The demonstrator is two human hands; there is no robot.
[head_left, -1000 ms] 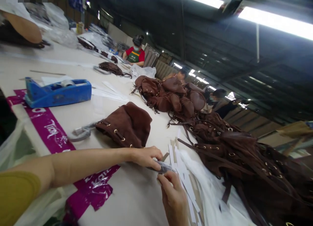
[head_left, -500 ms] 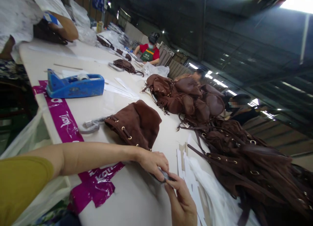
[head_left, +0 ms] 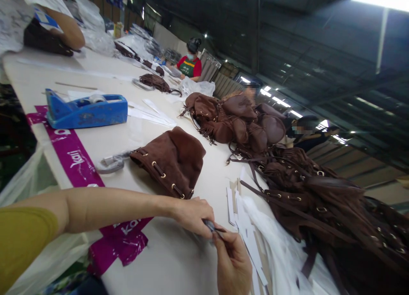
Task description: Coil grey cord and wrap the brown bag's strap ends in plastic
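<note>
A brown drawstring handbag [head_left: 172, 158] with gold eyelets lies on its side on the pale table [head_left: 153, 261]. From its left end runs a strap [head_left: 111, 163] bundled in grey wrapping. Just in front of the bag, my left hand [head_left: 193, 216] pinches a grey-wrapped strap [head_left: 209, 224] between thumb and fingers. My right hand [head_left: 234, 256] grips the same strap's other side, fingertips close to my left ones. Most of that strap is hidden behind my fingers, and where it joins the bag cannot be made out.
A blue tape dispenser [head_left: 86, 112] stands at the back left, near purple printed tape [head_left: 76, 154] along the table edge. Brown bags [head_left: 236, 120] are heaped on the right. White paper strips [head_left: 247, 231] lie by my right hand. A co-worker [head_left: 190, 65] stands at the far end.
The view has shifted slightly, so most things sit further left. Both hands keep their hold on the grey-wrapped strap, with the fingertips slightly changed in position.
</note>
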